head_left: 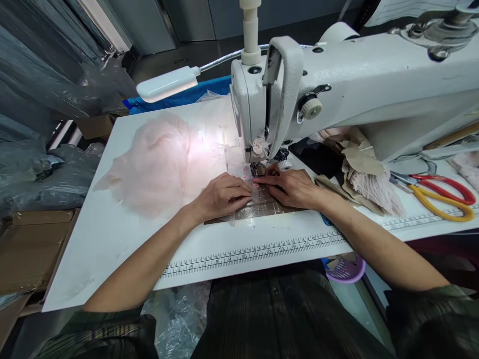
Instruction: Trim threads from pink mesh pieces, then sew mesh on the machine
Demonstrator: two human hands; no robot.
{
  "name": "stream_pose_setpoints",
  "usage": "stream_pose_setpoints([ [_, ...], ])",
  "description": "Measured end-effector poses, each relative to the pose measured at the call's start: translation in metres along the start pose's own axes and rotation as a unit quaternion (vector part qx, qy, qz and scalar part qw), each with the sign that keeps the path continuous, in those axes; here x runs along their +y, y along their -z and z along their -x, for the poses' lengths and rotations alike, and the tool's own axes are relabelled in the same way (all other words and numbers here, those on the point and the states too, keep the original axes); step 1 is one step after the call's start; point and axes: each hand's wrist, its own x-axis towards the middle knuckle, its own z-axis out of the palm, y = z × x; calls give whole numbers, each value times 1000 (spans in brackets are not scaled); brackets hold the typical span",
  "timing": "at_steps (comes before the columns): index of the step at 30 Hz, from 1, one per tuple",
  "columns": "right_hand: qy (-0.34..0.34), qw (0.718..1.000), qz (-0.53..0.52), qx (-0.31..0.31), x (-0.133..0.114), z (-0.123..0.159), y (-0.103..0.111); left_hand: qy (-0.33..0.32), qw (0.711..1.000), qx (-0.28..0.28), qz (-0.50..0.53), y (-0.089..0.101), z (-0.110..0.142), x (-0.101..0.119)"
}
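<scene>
My left hand (pixel 220 195) lies with fingers curled and pressed on a small clear piece of fabric (pixel 245 174) just in front of the presser foot (pixel 257 168) of a white sewing machine (pixel 337 94). My right hand (pixel 292 188) lies flat next to it, fingertips pinching the same piece at the needle. Under both hands sits a brown ruled plate (pixel 262 207). A heap of pale pink sheer fabric (pixel 157 159) spreads to the left, lit by the machine lamp (pixel 167 83).
Red-handled scissors (pixel 445 185) and yellow-handled scissors (pixel 441 207) lie at the right on the white table (pixel 112 239). Beige and pink scraps (pixel 362 174) pile under the machine arm. A printed ruler (pixel 258 252) runs along the front edge. A purple basket (pixel 346 269) hangs below. Cardboard boxes (pixel 30 249) stand at left.
</scene>
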Motion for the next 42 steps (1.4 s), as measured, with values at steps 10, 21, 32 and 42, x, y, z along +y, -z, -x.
stream_pose_setpoints([
  [10, 2, 1000, 1, 3, 0, -1, 0, -41, 992, -3, -118, -2, 0, 7],
  [21, 37, 998, -30, 40, 5, 0, -4, -90, 987, -27, -126, 1, -3, 9],
  [32, 115, 991, -8, 60, 12, 3, -9, -52, 986, -59, -145, 2, -2, 20],
  [42, 45, 996, 68, 24, -3, -1, -3, -20, 983, -82, -163, 0, 0, 19],
])
